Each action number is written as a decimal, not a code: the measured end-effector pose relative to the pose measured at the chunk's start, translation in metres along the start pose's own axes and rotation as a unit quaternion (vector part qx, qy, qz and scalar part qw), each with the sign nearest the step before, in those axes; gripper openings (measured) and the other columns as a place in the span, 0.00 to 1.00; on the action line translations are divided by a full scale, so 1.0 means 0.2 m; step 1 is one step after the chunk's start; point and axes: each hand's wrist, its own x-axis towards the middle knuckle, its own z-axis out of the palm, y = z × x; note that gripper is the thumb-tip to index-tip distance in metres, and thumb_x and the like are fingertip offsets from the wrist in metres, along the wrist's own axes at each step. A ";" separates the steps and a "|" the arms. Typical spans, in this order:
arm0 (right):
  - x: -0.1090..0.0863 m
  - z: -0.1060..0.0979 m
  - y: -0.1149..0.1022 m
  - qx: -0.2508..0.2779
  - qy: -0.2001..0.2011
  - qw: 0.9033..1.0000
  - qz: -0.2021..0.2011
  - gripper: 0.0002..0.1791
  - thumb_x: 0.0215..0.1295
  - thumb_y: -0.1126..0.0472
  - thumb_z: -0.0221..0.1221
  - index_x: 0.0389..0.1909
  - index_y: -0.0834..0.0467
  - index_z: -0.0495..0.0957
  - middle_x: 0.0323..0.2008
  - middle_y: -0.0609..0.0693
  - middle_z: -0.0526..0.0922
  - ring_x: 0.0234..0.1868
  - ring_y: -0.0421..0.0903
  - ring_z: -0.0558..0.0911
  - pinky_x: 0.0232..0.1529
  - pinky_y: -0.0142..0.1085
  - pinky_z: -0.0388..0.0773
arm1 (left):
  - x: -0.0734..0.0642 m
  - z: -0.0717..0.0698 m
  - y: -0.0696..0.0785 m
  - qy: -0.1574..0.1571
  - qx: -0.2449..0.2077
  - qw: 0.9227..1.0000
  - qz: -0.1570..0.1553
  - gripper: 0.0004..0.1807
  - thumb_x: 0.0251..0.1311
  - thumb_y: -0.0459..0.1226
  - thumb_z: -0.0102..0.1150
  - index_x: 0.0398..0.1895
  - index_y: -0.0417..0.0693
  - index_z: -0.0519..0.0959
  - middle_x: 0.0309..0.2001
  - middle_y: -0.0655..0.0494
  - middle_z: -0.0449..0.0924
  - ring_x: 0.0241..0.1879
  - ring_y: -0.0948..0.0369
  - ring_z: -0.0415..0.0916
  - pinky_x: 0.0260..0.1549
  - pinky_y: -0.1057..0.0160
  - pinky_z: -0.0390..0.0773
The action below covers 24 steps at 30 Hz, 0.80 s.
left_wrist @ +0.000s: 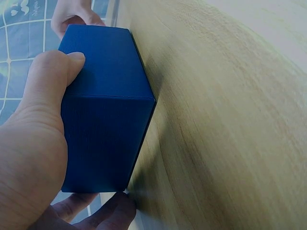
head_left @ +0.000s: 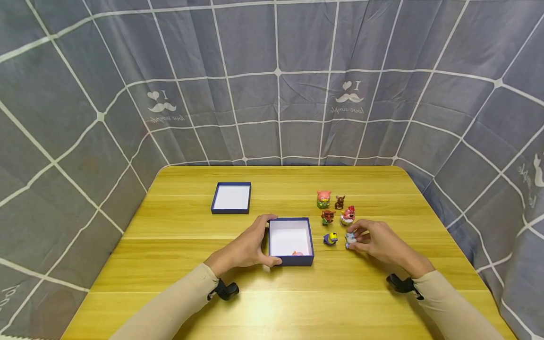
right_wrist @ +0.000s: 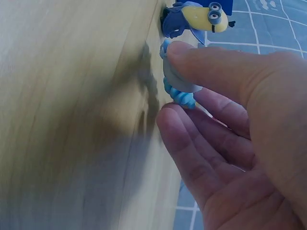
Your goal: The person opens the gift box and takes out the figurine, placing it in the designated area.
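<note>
My left hand grips the left side of a dark blue open box, thumb on its near wall and fingers at the far corner. A small pink and orange object lies inside, partly hidden by the near wall. To the right, my right hand pinches a small grey and light-blue figurine between thumb and fingers, low at the tabletop. Beside it stands a yellow minion figurine in blue clothing. In the left wrist view, the box's blue outer walls hide its inside.
Behind the right hand stand a pink pig figurine, a small brown figurine, a reddish-brown figurine with dark glasses and a pink figurine with a red top. A blue-rimmed lid lies at the back left of the wooden table.
</note>
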 end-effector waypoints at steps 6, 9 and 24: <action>0.01 0.01 0.02 -0.005 -0.003 1.000 0.005 0.16 0.63 0.60 0.77 0.49 0.55 0.86 0.41 0.44 0.89 0.42 0.39 0.87 0.47 0.34 0.88 | 0.00 0.00 0.00 0.000 0.002 1.000 0.001 0.66 0.51 0.55 0.84 0.85 0.49 0.51 0.78 0.44 0.62 0.71 0.52 0.69 0.75 0.48 0.70; 0.01 0.01 0.02 -0.016 -0.009 1.000 0.008 0.16 0.63 0.59 0.76 0.50 0.55 0.86 0.43 0.44 0.89 0.43 0.40 0.88 0.47 0.34 0.88 | 0.00 0.00 0.00 0.002 0.004 1.000 0.000 0.66 0.51 0.55 0.84 0.85 0.49 0.51 0.78 0.44 0.62 0.70 0.53 0.69 0.75 0.48 0.70; -0.02 -0.01 0.01 -0.034 -0.014 0.999 0.014 0.20 0.66 0.57 0.75 0.55 0.57 0.85 0.45 0.46 0.90 0.44 0.42 0.88 0.47 0.38 0.88 | 0.00 0.01 -0.01 0.001 0.006 1.000 0.001 0.66 0.51 0.55 0.84 0.85 0.50 0.50 0.79 0.44 0.60 0.72 0.50 0.69 0.76 0.48 0.70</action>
